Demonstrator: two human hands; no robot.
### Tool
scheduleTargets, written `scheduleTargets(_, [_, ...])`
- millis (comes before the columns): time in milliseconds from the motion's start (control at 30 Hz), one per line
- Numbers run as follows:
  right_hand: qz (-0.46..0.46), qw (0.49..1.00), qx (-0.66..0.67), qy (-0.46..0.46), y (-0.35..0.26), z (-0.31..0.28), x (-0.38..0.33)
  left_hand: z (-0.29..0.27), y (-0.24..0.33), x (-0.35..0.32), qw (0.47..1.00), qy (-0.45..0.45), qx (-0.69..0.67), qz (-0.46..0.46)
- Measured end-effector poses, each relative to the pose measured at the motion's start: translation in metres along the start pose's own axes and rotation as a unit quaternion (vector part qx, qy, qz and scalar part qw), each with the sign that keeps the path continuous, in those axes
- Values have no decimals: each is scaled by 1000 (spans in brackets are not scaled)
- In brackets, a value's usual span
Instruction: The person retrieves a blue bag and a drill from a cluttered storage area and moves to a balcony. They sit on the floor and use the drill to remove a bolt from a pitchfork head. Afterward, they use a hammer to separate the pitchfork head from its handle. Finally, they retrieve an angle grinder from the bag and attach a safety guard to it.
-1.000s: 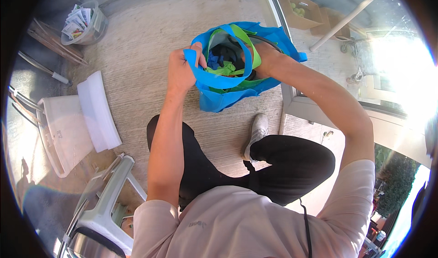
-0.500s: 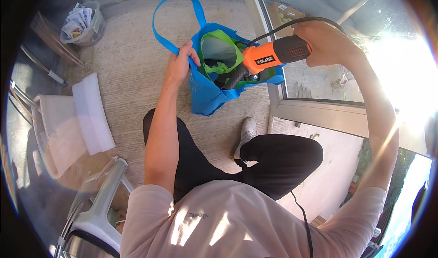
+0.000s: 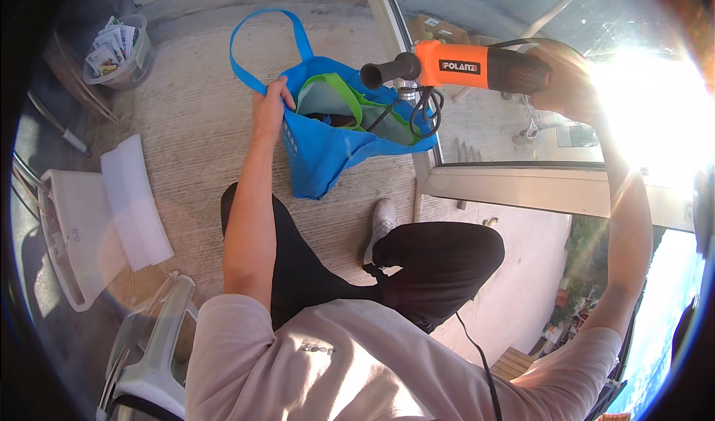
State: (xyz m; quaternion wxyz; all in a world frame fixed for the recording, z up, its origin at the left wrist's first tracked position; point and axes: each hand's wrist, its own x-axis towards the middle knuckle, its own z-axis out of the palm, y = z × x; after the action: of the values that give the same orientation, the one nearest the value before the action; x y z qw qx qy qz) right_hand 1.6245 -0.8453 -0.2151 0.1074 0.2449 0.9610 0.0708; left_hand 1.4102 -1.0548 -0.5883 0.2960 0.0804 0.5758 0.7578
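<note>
My right hand (image 3: 570, 89) is closed round the black rear body of an orange angle grinder (image 3: 454, 65), partly washed out by glare. The tool is level above the right side of a blue shopping bag (image 3: 320, 153), its black side handle (image 3: 380, 72) pointing left. A loop of black cord (image 3: 428, 119) hangs below its head, over the bag's opening. My left hand (image 3: 269, 109) pinches the bag's left rim, just below a raised blue strap (image 3: 298, 37). Inside lies a green-edged grey bag (image 3: 339, 93) with dark things in it that I cannot make out.
A glass door (image 3: 506, 169) in a pale frame stands right of the bag, with a cardboard box (image 3: 439, 30) behind it. At far left is a clear tub (image 3: 134, 67) of packets. White plastic pieces (image 3: 138, 205) and a grey step stool (image 3: 160, 354) are on the left.
My right hand has raised the angle grinder out of the bag and to the right; its cord loop now shows. My left hand still grips the rim. The whole view has shifted slightly.
</note>
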Motion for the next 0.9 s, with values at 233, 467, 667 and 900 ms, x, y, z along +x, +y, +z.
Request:
scheduleTargets(233, [167,972,157,-46,26,-24,2,6,-4,7,990,95,-107,17])
scheduleTargets(467, [187,905,378,61,23,-2,6,-40,18,14,928,177,-310,107])
scheduleTargets(667, [185,890,415,35,34,-5,16,-62,44,13,904,162,-368,147])
scheduleTargets(900, [153,818,551,57,25,70,108,-126,76,25,842,255,-389,274])
